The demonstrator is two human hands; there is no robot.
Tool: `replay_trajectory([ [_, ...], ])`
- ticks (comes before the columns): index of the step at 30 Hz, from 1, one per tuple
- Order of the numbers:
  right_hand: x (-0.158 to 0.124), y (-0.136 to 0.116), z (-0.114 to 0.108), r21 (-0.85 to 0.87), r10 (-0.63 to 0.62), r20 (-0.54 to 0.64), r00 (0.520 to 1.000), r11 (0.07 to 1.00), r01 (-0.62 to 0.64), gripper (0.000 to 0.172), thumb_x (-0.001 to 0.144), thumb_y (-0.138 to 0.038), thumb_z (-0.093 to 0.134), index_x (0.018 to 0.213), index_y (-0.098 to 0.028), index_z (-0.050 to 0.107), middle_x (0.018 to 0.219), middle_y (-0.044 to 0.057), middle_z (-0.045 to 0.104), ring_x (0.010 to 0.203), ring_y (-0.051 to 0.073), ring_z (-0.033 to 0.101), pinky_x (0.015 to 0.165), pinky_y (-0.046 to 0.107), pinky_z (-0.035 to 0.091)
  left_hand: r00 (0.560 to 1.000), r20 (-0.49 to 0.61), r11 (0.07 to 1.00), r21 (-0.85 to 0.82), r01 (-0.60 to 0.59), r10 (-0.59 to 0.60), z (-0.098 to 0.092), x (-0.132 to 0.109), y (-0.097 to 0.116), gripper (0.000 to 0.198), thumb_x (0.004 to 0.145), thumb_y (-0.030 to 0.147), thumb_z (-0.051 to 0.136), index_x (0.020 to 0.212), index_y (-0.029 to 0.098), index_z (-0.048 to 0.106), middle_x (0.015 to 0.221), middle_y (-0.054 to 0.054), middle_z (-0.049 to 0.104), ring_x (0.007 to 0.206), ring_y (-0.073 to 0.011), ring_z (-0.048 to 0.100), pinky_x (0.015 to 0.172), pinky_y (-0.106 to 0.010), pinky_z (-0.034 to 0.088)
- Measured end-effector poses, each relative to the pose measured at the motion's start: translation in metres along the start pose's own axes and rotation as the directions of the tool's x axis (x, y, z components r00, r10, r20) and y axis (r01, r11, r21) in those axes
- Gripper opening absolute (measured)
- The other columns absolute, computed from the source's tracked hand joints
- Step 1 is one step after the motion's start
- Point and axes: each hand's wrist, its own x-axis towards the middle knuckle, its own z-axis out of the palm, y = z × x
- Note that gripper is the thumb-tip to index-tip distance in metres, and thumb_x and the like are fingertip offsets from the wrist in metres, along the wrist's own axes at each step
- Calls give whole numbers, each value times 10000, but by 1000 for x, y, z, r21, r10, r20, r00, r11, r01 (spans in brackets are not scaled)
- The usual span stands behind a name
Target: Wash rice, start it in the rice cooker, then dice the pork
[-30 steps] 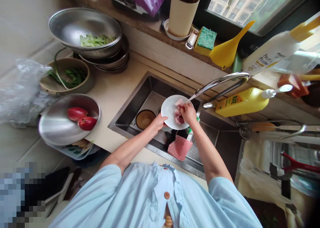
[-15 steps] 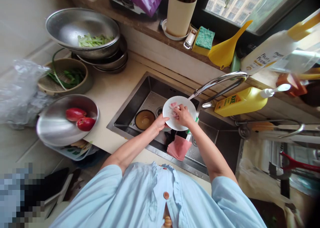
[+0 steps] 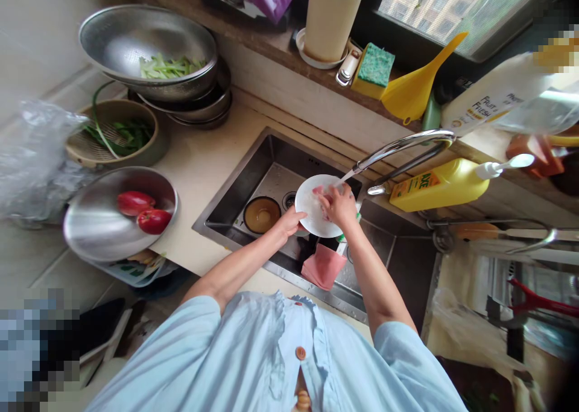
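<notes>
My left hand (image 3: 290,221) grips the near left rim of a white plate (image 3: 309,222), held over the sink, with the thumb on top. Small pale pink pieces of what looks like raw meat (image 3: 317,190) lie in the plate with cloudy water. My right hand (image 3: 340,207) is in the plate from the right, its fingers curled over some of these pieces and partly hiding them. Water runs from the tap spout (image 3: 355,169) onto the plate beside the right fingers.
A brown bowl (image 3: 262,215) stands in the left basin; a pink cloth (image 3: 323,267) hangs over the sink divider. Left are a steel bowl (image 3: 90,222) with two red fruits, a colander (image 3: 104,32) and a basket of greens (image 3: 156,152). A yellow soap bottle (image 3: 441,186) stands behind the tap.
My right hand has shifted slightly right and away from me within the plate, closer to the running water. The left hand keeps its hold on the rim.
</notes>
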Motion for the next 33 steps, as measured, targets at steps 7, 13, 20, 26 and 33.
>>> replay_trajectory([
  [7, -7, -23, 21, -236, -52, 61, 997, 969, 65, 358, 865, -363, 480, 1184, -238, 582, 1202, 166, 527, 1032, 359, 481, 880, 569, 296, 999, 31, 999, -9, -39, 39, 7, 5, -5, 602, 597, 160, 770, 1172, 163, 590, 971, -88, 708, 909, -260, 655, 833, -406, 521],
  [13, -5, -16, 20, -288, -43, 118, 992, 955, 76, 365, 914, -279, 324, 1161, -181, 575, 1135, 157, 546, 925, 302, 520, 820, 475, 357, 999, 6, 999, -17, -38, 38, 4, 4, -5, 579, 586, 153, 765, 1142, 151, 602, 964, -89, 710, 922, -266, 652, 841, -408, 517],
  [20, -18, 4, -11, -175, -23, 27, 999, 984, 28, 545, 880, -485, 418, 1359, -224, 424, 1348, 167, 387, 1104, 335, 391, 831, 448, 394, 999, 28, 999, -35, -29, 30, 7, -3, -1, 578, 600, 175, 774, 1151, 142, 601, 977, -103, 707, 949, -281, 646, 874, -425, 505],
  [26, -19, 5, -8, -285, 105, 40, 994, 954, -89, 497, 884, -516, 381, 1318, -294, 480, 1298, 140, 422, 1061, 344, 400, 752, 452, 423, 997, 38, 997, -47, -61, 63, 8, -5, -3, 635, 591, 173, 782, 1190, 150, 572, 996, -96, 705, 967, -274, 645, 912, -441, 486],
  [33, -25, -3, -3, -306, 2, 79, 997, 952, 22, 515, 884, -499, 406, 1335, -255, 460, 1264, 160, 460, 1100, 346, 368, 788, 431, 391, 997, 16, 996, -37, -80, 81, 9, -2, -5, 590, 609, 155, 753, 1175, 139, 587, 1005, -105, 703, 983, -279, 639, 925, -447, 477],
])
